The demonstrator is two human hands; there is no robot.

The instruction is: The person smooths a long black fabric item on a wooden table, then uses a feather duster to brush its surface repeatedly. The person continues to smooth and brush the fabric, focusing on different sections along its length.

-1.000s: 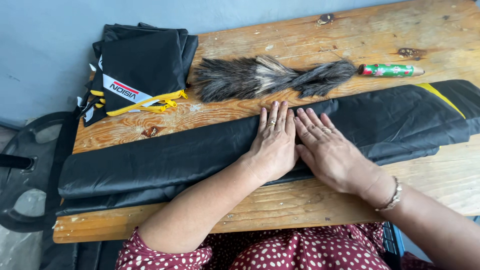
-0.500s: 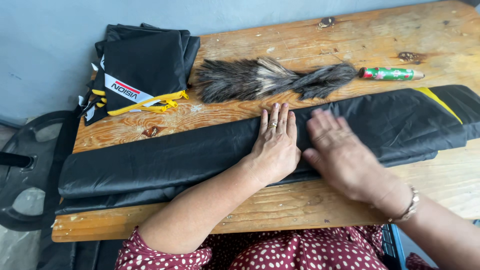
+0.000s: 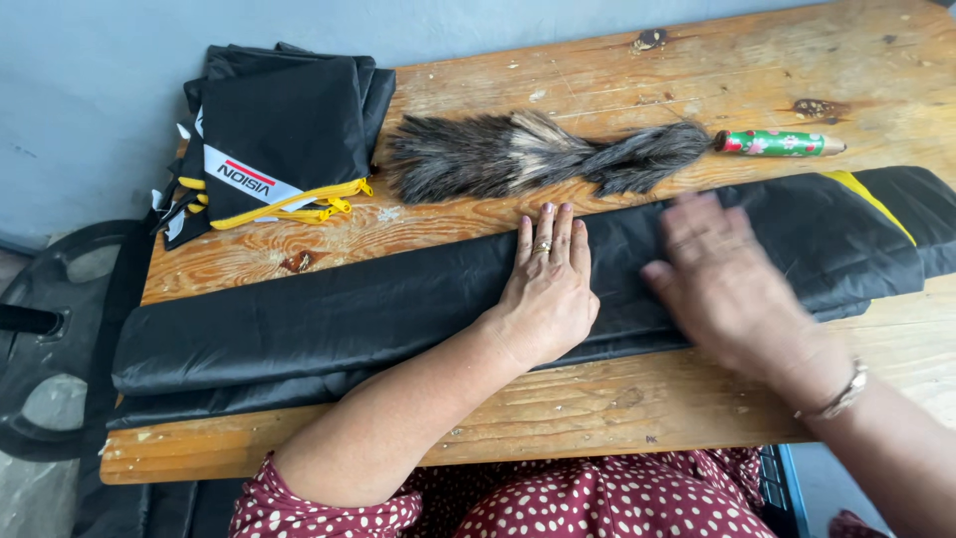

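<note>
Right now I am smoothing the long black folded cloth (image 3: 329, 324) lying across the tabletop (image 3: 617, 90). Left hand (image 3: 546, 289) presses it flat, fingers spread; right hand (image 3: 727, 284), blurred, lies open at its three o'clock. Next, an even outward stroke seems needed.

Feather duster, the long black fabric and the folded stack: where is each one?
feather duster (image 3: 528, 157), head view, on its grey feathers.
long black fabric (image 3: 299, 324), head view, on its left stretch.
folded stack (image 3: 284, 125), head view, on the top piece.
</note>
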